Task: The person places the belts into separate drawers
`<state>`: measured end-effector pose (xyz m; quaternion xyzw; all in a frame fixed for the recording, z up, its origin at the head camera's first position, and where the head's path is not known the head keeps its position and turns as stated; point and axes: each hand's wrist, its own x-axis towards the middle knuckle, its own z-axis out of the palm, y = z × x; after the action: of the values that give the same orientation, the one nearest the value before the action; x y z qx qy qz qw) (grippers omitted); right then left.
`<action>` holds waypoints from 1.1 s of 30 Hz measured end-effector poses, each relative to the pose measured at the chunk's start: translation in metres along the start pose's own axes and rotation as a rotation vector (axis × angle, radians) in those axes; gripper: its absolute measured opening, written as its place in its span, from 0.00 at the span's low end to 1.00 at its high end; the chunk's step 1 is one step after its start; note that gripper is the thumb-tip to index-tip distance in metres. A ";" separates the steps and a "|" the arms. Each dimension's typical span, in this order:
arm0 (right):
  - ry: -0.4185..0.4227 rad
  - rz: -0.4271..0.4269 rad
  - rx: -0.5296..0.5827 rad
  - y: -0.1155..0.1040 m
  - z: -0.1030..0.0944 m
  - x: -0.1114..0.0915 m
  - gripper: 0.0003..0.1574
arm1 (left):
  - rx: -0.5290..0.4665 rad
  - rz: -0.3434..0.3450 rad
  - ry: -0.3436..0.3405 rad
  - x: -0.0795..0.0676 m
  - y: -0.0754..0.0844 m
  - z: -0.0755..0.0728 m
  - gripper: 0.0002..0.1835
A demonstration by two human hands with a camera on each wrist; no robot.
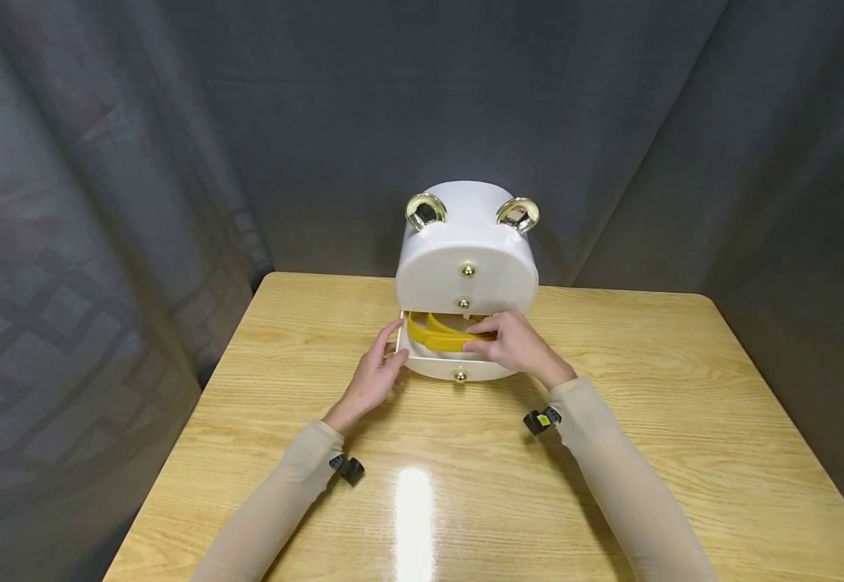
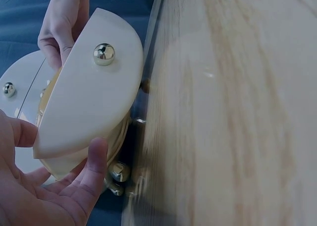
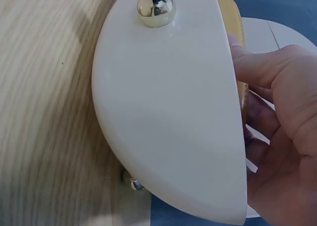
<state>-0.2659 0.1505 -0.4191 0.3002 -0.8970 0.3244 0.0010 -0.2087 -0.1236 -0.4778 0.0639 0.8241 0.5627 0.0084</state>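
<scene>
A white jewelry box [image 1: 466,279] with gold ring-shaped ears stands toward the back of the table. Its bottom drawer [image 1: 422,369], rounded below with a gold knob, is pulled out. My left hand [image 1: 373,378] holds the drawer's left side, thumb near the front corner and fingers along the side, as the left wrist view shows. Inside the drawer lies a yellow stitched strap [image 1: 436,338], curved in bands. My right hand [image 1: 512,343] reaches in from the right and pinches the strap between thumb and fingers. In the right wrist view the drawer front [image 3: 168,97] hides most of the strap.
The upper drawers, with gold knobs [image 1: 468,270], are closed. Small gold feet [image 2: 119,171] show under the box. The wooden table [image 1: 305,323] extends on both sides, and a dark grey curtain [image 1: 320,145] hangs behind it.
</scene>
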 end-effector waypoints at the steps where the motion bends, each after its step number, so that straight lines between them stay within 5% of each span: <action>1: -0.003 -0.005 -0.005 0.000 0.000 0.001 0.17 | -0.004 -0.001 -0.001 0.000 0.000 0.000 0.32; 33: -0.150 -0.072 -0.136 0.009 0.006 0.019 0.11 | -0.012 -0.010 -0.005 0.004 -0.002 0.002 0.33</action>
<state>-0.2852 0.1419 -0.4256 0.3550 -0.9031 0.2392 -0.0340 -0.2127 -0.1223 -0.4797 0.0610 0.8210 0.5675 0.0139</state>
